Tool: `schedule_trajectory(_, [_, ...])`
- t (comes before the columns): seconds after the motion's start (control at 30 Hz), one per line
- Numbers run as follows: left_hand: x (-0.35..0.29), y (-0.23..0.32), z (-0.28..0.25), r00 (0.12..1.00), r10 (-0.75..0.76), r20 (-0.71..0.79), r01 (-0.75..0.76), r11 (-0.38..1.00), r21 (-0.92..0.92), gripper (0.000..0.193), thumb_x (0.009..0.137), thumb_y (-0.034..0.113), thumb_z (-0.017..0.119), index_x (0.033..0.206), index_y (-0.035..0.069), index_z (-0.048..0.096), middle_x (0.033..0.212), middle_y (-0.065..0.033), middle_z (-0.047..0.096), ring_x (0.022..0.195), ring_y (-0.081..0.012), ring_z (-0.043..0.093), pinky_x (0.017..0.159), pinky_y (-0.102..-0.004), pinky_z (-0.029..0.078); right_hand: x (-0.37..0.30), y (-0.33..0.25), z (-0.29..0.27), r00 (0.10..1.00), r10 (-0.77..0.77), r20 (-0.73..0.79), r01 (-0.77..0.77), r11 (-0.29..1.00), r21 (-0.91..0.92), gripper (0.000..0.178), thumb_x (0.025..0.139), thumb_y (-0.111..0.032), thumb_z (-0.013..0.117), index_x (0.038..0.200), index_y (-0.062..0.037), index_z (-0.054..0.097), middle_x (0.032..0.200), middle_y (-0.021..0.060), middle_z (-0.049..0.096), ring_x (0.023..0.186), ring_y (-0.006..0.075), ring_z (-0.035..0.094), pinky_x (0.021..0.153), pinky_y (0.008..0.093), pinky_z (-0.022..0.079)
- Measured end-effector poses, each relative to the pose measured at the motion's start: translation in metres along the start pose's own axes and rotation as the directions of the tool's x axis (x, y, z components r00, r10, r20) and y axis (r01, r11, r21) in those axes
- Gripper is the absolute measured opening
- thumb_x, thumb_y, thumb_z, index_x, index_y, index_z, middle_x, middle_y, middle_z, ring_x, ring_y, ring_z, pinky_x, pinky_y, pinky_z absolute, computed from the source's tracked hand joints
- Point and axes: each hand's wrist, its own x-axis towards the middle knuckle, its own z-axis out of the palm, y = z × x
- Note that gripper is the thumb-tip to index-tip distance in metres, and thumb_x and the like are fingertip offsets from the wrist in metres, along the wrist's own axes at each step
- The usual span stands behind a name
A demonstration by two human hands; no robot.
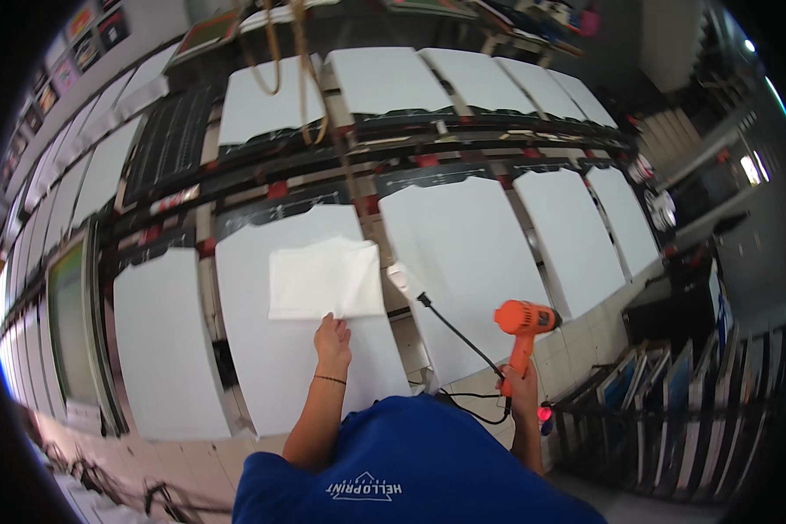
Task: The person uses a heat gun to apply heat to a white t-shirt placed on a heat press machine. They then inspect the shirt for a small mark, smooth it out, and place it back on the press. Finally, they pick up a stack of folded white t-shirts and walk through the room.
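My left hand reaches over a white panel on a printing table. Its fingers are closed at the near edge of a folded white cloth, which lies on that panel. At the right, my right hand is wrapped round the handle of an orange heat gun, held upright with its dark nozzle pointing right. A black cord runs from the gun's base area up to a white plug connector between two panels. Part of the cord loops below, beside my body.
More white panels stand in rows on both sides of a dark rail. Tan straps hang over the far row. A framed screen leans at the left. At the lower right, a rack holds several upright frames.
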Motion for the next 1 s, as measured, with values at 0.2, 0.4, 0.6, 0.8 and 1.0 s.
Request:
schedule_trajectory(0.2, [0.041, -0.002, 0.025, 0.995, -0.007, 0.097, 0.012, 0.998, -0.054, 0.043, 0.093, 0.030, 0.059, 0.124, 0.003, 0.050, 0.125, -0.0120, 0.053, 0.114, -0.0262, 0.051, 0.102, -0.0410, 0.040, 0.044, 0.030, 0.011, 0.998, -0.066, -0.016, 0.060, 0.968, -0.245, 0.033, 0.085, -0.016, 0.066, 0.110, 0.0009, 0.050, 0.084, 0.0088, 0.062, 0.065, 0.0135, 0.061, 0.057, 0.0271, 0.049])
schedule_trajectory(0.4, [0.011, 0.024, 0.027, 0.921, 0.287, 0.266, -0.282, 0.958, -0.054, 0.040, 0.090, 0.020, 0.052, 0.126, 0.003, 0.047, 0.121, -0.0116, 0.056, 0.111, -0.0255, 0.055, 0.099, -0.0401, 0.044, 0.091, 0.079, 0.008, 0.992, -0.127, -0.021, 0.093, 0.819, -0.567, 0.050, 0.080, -0.029, 0.070, 0.115, 0.0004, 0.049, 0.093, 0.0206, 0.066, 0.085, 0.0340, 0.067, 0.075, 0.0405, 0.051])
schedule_trajectory(0.6, [-0.104, 0.053, 0.046, 0.820, 0.367, 0.440, -0.363, 0.927, -0.098, 0.048, 0.088, 0.018, 0.050, 0.132, 0.000, 0.042, 0.127, -0.0148, 0.053, 0.117, -0.0296, 0.053, 0.099, -0.0443, 0.046, 0.115, 0.094, 0.004, 0.994, -0.107, 0.034, 0.107, 0.808, -0.580, 0.052, 0.081, -0.034, 0.069, 0.114, 0.0004, 0.049, 0.097, 0.0259, 0.066, 0.091, 0.0434, 0.064, 0.078, 0.0477, 0.049])
schedule_trajectory(0.8, [-0.187, 0.027, 0.040, 0.831, 0.368, 0.416, -0.362, 0.927, -0.097, 0.060, 0.088, 0.025, 0.049, 0.139, -0.003, 0.036, 0.135, -0.0192, 0.049, 0.123, -0.0341, 0.050, 0.103, -0.0469, 0.043, 0.128, 0.102, 0.001, 0.990, -0.103, 0.101, 0.143, 0.779, -0.610, 0.052, 0.080, -0.034, 0.069, 0.111, 0.0031, 0.048, 0.092, 0.0246, 0.066, 0.086, 0.0431, 0.064, 0.075, 0.0472, 0.050])
schedule_trajectory(1.0, [-0.233, -0.024, 0.027, 0.889, 0.368, 0.274, -0.347, 0.930, -0.122, 0.064, 0.088, 0.029, 0.047, 0.140, -0.005, 0.034, 0.135, -0.0223, 0.048, 0.123, -0.0375, 0.050, 0.104, -0.0490, 0.041, 0.144, 0.100, -0.024, 0.930, -0.310, 0.200, 0.369, 0.796, -0.480, 0.055, 0.084, -0.026, 0.066, 0.123, 0.0068, 0.045, 0.099, 0.0207, 0.063, 0.092, 0.0369, 0.062, 0.083, 0.0427, 0.049])
